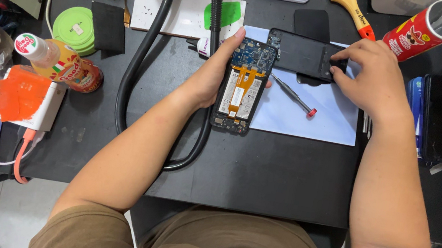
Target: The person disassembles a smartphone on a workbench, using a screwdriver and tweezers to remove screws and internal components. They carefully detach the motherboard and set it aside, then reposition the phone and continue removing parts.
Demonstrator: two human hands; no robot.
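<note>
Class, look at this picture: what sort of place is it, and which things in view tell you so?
Most likely a phone repair bench. The left hand holds an opened phone with its circuit board bare, a small screwdriver lies on the pale blue mat, and the right hand rests on a black back cover.

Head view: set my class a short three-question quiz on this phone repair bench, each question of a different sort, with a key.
1. True or false: the left hand holds the opened phone with its circuit board facing up.
2. What does the right hand touch? A) the paintbrush B) the black back cover C) the red can
3. Fill in: the screwdriver lies on the pale blue ____.

Key
1. True
2. B
3. mat; it lies between the two hands, and neither hand touches it.
</note>
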